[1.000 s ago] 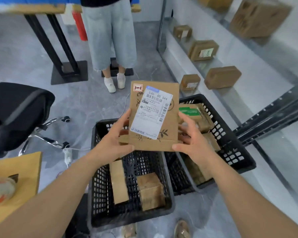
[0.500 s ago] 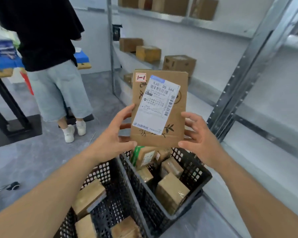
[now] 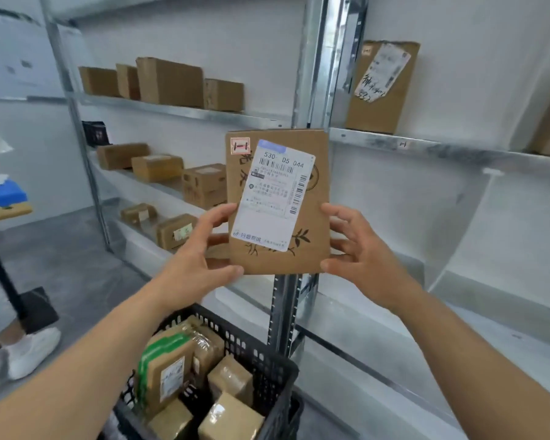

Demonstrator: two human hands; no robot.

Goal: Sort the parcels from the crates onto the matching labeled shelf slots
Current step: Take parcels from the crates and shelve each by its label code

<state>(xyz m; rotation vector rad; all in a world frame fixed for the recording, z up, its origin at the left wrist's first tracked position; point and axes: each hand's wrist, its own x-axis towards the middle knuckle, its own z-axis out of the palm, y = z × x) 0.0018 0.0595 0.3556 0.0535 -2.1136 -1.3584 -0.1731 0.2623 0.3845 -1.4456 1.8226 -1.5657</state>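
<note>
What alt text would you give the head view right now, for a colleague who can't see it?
Two bare hands, left hand and right hand, hold a flat cardboard parcel upright, its shipping label facing the camera, in front of metal shelving that holds other boxes. Below, a black crate holds more parcels.

A parcel sorting room — metal shelving (image 3: 185, 113) stacked with cardboard boxes (image 3: 169, 82) at 11 o'clock, black crate (image 3: 261, 354) of parcels at 6.

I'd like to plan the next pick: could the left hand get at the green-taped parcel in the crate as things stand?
Probably not yet: the left hand grips the held parcel. The green-taped parcel lies uncovered atop the crate.
</note>
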